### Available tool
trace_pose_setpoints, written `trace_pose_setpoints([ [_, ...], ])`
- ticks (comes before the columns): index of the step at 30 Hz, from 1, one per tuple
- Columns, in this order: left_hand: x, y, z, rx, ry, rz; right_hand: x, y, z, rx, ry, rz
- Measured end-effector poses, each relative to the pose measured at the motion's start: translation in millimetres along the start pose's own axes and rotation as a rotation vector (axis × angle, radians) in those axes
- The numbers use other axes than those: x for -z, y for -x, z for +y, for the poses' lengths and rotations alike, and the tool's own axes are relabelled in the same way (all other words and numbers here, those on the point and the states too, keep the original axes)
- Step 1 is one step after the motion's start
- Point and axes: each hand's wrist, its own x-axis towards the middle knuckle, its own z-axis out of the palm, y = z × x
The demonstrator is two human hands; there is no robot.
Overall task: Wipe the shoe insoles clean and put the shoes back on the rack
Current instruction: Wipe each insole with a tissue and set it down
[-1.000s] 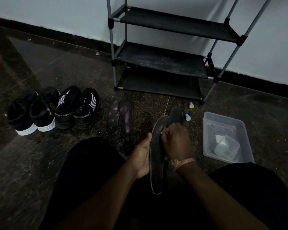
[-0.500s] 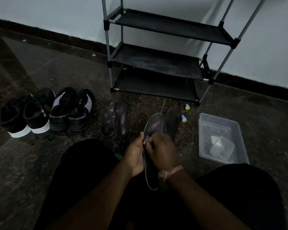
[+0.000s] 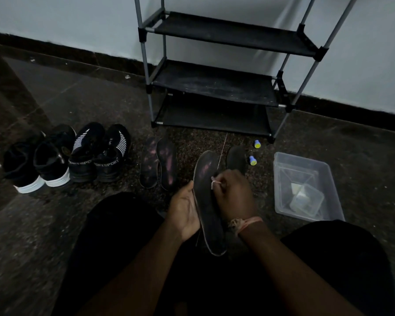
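Dim speckled floor (image 3: 100, 224), bare rack (image 3: 214, 83) behind. Wiping step: left hand (image 3: 185, 210) gripping insole (image 3: 206, 201) over lap, right hand (image 3: 234, 197) pinching small white wipe (image 3: 214, 183) against it. Next: probably rubbing heelward, steady pressure.

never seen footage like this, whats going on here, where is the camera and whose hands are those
There is no robot here. The camera sits on a person's head and looks forward and down, so the two arms reaching in from the bottom are that person's own.

The left hand holds a dark insole by its edge. The right hand pinches a small pale piece, probably a wipe, against the insole's surface.

On the dark floor lie two more insoles side by side, and another insole behind the right hand. To the left stand four black shoes. To the right is a clear plastic tub and two small blue-and-yellow caps. A shoe rack with bare shelves stands against the wall.
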Motion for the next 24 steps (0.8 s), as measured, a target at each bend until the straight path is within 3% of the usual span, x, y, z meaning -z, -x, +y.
trace_pose_setpoints([
  [5,1.4,0.4,15.3,-0.044,0.115,-0.027,0.2,10.6,-20.7,0.050,-0.155,0.064],
  [11,2.0,-5.3,11.6,-0.008,0.096,0.016,-1.5,7.1,-15.3,-0.108,-0.345,0.091],
  [18,4.8,-4.9,11.5,0.003,0.167,-0.044,-10.7,8.6,-21.7,0.101,-0.160,-0.039],
  [24,2.2,-9.9,2.6,0.018,0.018,0.016,-17.9,9.3,-18.9,0.114,-0.099,-0.081],
])
